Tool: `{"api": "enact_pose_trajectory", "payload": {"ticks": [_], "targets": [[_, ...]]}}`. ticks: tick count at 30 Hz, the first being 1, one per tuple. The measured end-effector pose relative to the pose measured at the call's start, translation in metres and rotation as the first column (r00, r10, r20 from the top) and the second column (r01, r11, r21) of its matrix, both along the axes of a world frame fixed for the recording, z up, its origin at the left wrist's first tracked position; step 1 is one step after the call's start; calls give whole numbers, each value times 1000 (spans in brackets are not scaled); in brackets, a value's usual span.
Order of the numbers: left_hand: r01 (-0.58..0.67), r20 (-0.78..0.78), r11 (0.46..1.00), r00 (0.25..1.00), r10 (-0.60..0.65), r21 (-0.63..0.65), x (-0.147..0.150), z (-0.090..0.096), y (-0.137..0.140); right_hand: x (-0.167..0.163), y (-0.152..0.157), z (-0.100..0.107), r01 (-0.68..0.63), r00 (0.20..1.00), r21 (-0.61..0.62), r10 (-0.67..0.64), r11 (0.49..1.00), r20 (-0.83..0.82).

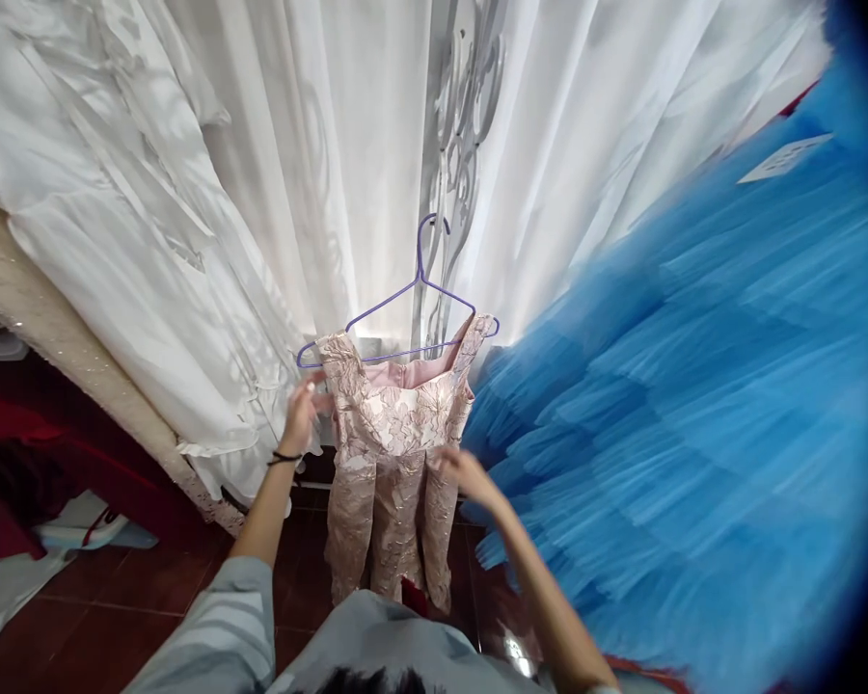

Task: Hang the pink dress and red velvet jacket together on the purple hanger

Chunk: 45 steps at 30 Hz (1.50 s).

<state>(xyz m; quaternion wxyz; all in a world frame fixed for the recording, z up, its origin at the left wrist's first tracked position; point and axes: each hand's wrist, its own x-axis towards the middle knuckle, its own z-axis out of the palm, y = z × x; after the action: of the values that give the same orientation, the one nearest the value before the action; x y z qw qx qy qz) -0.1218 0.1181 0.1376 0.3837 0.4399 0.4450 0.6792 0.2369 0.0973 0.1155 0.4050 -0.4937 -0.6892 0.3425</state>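
A pink and gold brocade dress (409,414) with wide shoulder straps hangs from a purple wire hanger (383,310). The hanger's hook is on an ornate grey metal stand (457,164). Beside the dress's left strap is my left hand (304,414), its fingers apart and a little blurred, with a dark band at the wrist. My right hand (470,474) reaches to the right side of the dress near the waist. Its slightly blurred fingers are spread loosely against the fabric, with no grip visible. The pleated skirt falls in several folds below the waist.
White curtains (376,116) hang behind the stand. A layered blue tulle gown (665,414) fills the right side. White garments (130,241) hang at the left, beside a sparkly cream fabric (79,337). Dark red floor tiles (137,588) lie below.
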Motion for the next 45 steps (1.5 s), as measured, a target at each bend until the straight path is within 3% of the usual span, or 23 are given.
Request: {"api": "enact_pose_trajectory", "payload": {"ticks": [2,4,5,6,8,10,13,15,17,22,26,29,31,37,40,45], "targets": [[-87,-122,985,987,105,146,-16,43,19,25,39,33,156,988,181,-157,971,-7],[-125,-284,942,934,217,311,-25,79,39,50,82,75,302,949,416,-310,858,-49],[-105,-366,927,898,244,361,-26,94,49,59,102,94,325,938,509,-339,797,-67],[-67,-449,922,858,248,382,-25,105,59,65,118,110,289,951,546,-302,787,-68],[26,-605,931,767,214,363,-18,117,77,66,137,129,162,985,538,-167,827,-40],[66,-724,935,652,224,349,-9,122,94,58,142,133,73,997,476,-66,876,-32],[15,-809,929,497,313,369,0,123,110,49,135,127,86,996,422,-63,903,-68],[-28,-821,932,463,334,363,2,124,116,48,130,124,110,992,421,-73,900,-102],[-37,-798,938,516,313,344,2,127,118,50,127,124,124,987,421,-66,898,-150],[-73,-545,958,809,219,278,-11,128,110,53,121,123,216,937,394,-76,893,-341],[-132,-303,969,933,193,211,-17,118,97,50,115,113,279,819,286,-71,917,-570],[-243,-127,948,954,272,205,-14,106,86,47,109,104,285,729,209,-70,936,-681],[-310,-48,920,943,330,239,-10,99,80,46,106,99,309,715,210,-81,928,-695],[-415,23,885,907,420,212,-5,87,70,54,98,92,419,792,297,-186,858,-582],[-395,36,895,917,396,210,-4,82,64,60,97,92,440,809,323,-213,838,-548],[-257,75,955,966,248,149,-5,74,48,64,94,91,389,790,256,-177,885,-588]]}}
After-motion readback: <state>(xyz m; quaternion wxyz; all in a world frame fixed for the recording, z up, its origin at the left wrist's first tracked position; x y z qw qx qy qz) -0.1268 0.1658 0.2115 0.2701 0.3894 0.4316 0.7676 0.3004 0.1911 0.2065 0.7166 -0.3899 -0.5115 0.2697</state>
